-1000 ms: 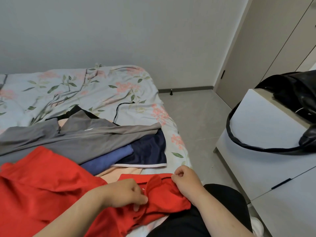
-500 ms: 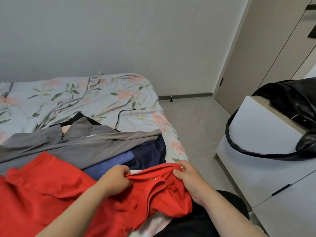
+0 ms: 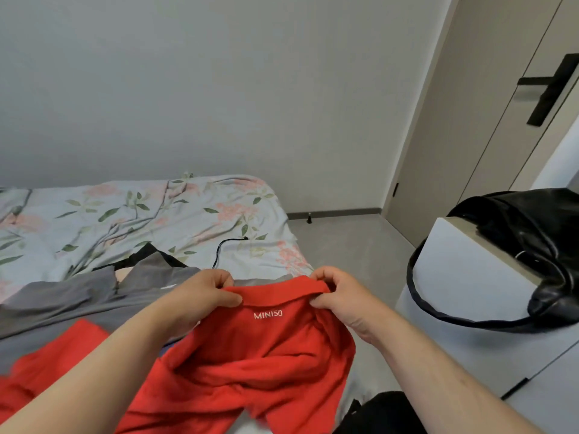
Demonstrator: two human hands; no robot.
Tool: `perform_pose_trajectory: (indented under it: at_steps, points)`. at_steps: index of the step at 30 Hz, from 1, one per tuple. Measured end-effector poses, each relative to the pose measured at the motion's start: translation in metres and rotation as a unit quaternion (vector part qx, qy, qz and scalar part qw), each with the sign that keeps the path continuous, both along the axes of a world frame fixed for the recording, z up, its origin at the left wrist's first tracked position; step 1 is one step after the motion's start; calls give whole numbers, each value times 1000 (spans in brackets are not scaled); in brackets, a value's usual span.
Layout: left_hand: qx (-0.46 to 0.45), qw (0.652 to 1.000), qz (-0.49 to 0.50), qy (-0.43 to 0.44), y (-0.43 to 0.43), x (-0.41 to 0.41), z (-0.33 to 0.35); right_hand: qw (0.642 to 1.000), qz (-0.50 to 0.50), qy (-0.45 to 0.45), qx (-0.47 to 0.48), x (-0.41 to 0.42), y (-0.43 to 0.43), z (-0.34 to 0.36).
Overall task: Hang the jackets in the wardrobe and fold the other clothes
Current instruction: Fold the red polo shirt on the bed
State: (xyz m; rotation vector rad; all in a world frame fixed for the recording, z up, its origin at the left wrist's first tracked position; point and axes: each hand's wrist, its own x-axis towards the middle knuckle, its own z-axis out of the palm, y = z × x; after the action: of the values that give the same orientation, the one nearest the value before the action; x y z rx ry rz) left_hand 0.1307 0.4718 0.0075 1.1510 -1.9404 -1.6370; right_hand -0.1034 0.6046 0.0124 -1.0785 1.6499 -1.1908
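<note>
red shirt (image 3: 266, 355) held by its collar (image 3: 279, 291), which runs crosswise between left hand (image 3: 200, 296) and right hand (image 3: 341, 296), the fingers (image 3: 230, 299) of each pinching one end, the body hanging below.

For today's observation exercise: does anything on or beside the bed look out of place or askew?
A black cable lies loose on the floral bedsheet, and the black bag's strap droops over the white cabinet front.

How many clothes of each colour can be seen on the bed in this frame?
Red polo shirt: 1
Grey garment: 1
Black garment, edge only: 1
Peach garment, sliver only: 1
Total: 4 visible; the pile may hide more.
</note>
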Motion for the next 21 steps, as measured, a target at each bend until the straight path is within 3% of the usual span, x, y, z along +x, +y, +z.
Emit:
perform_pose_trajectory:
  at_steps: [2, 4, 5, 6, 8, 10, 11, 14, 16, 18, 21]
  points:
    - [-41, 994, 93, 36, 3, -9, 3, 995, -34, 89, 31, 5, 0, -1]
    - [10, 974, 196, 116, 6, -17, 8, 962, -105, 245, 55, 15, 3, -3]
    - [54, 959, 229, 157, 10, -20, 13, 953, -134, 271, 30, 24, 6, -3]
    - [94, 947, 241, 191, 15, -24, 18, 959, -135, 249, -7, 34, 9, -2]
    - [128, 946, 196, 223, 35, -32, 29, 995, -71, 51, -46, 56, 12, 5]
    - [131, 957, 109, 236, 61, -42, 38, 986, -9, -161, -50, 69, 12, 8]
    - [145, 955, 73, 250, 71, -45, 42, 974, -18, -220, -54, 71, 11, 10]
    - [272, 912, 2, 308, 75, -44, 53, 945, -77, -307, -80, 66, 15, 11]
    - [289, 912, -11, 291, 63, -40, 54, 936, -92, -329, -89, 61, 21, 12]
    - [199, 946, 13, 255, 47, -41, 49, 930, -95, -340, -104, 56, 26, 17]
    - [-53, 991, 0, 125, 28, -45, 33, 922, -73, -360, -121, 46, 32, 36]
